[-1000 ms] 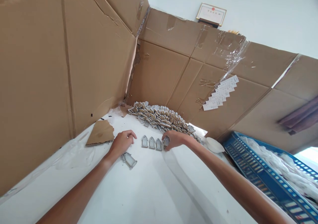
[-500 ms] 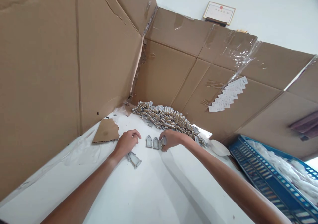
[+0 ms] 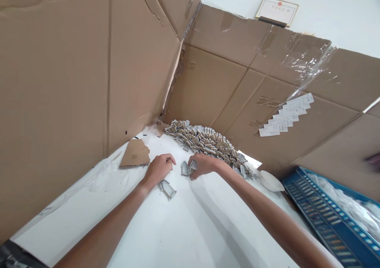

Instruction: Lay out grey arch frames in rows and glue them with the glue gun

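My right hand (image 3: 202,166) pinches small grey arch-shaped metal pieces (image 3: 193,167) with fingers and thumb; how many is hidden. Touching or close to its fingertips, another arch-shaped metal piece (image 3: 185,168) lies flat on the white table (image 3: 166,232). My left hand (image 3: 160,167) rests on the table to the left, fingers curled in, and anything inside them is hidden. Just below its wrist lie open metal arch frames (image 3: 168,189), one partly covered by the hand. Behind both hands spreads a long heap of similar metal pieces (image 3: 208,143).
Cardboard walls (image 3: 142,70) enclose the table's left and back. A torn cardboard piece (image 3: 135,154) lies at left, beside clear plastic film. On the right are a white dish (image 3: 271,181) and a blue crate (image 3: 323,216) holding white bags. Paper labels (image 3: 286,115) are stuck on the back wall.
My right hand has moved left along the row and closed in on the middle piece, leaving one piece visible apart from its grip. My left hand stays about the same; the view has shifted.
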Demonstrator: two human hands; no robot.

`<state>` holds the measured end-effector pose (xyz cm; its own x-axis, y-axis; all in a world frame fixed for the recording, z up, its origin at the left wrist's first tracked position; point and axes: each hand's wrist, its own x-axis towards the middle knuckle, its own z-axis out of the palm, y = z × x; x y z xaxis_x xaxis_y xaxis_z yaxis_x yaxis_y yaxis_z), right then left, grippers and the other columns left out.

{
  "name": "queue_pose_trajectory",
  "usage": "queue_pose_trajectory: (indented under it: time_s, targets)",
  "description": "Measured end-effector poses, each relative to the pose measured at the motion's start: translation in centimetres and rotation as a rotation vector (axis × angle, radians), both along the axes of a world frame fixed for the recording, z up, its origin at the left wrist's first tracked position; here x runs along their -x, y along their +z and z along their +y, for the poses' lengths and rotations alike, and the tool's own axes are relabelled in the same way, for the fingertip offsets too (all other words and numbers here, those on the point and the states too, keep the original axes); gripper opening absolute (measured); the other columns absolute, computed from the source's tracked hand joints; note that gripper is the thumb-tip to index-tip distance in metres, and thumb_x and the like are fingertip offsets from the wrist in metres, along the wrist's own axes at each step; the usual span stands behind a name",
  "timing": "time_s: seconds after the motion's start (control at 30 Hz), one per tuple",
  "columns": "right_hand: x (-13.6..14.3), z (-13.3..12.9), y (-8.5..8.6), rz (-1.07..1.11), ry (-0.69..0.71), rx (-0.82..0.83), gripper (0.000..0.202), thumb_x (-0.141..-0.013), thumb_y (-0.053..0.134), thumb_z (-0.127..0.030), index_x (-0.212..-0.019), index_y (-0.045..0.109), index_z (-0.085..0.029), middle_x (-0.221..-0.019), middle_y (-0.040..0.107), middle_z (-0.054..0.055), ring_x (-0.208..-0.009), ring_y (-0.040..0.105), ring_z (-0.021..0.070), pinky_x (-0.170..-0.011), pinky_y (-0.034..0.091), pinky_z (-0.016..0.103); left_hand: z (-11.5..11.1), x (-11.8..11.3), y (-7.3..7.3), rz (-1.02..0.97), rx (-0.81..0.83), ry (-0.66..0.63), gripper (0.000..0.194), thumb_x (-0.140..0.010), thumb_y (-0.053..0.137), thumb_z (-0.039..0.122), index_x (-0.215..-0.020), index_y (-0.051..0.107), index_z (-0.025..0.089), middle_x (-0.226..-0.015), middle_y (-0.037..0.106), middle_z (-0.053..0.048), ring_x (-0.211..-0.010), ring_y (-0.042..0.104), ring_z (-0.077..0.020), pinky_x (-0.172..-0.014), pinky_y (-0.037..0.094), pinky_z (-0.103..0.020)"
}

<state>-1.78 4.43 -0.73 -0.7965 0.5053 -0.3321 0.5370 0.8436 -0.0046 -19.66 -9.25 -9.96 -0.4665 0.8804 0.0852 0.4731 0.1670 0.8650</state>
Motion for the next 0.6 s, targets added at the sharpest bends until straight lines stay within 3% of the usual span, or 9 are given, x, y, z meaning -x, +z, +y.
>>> queue_pose_trajectory:
  time_s: [0.37,0.6]
  targets:
    - [1.4,-0.5,1.4,0.078,0.021,0.003,0.063,-0.068,0.096,-0.039,-0.128,0.08,-0.026,-0.125,0.078,0.009,-0.113,0.074,0.0295,-0.086,0.053,0.029,-0.3,-0.1,0.3,-0.012,0.011,0.008,0.028,-0.085,0.052,0.019,-0.086,0.079,0.027,-0.069,0.073,0.002,-0.061,0.063,-0.0166,-0.059,0.037,-0.029]
    - [2.0,-0.7,0.1,0.083,0.012,0.062,0.069,-0.066,0.099,-0.04,-0.131,0.078,-0.028,-0.128,0.077,0.008,-0.118,0.072,0.0294,-0.09,0.052,0.03,-0.4,-0.4,0.3,-0.013,0.008,0.011,0.03,-0.087,0.051,0.017,-0.084,0.079,0.026,-0.068,0.073,0.001,-0.059,0.061,-0.0161,-0.06,0.036,-0.028]
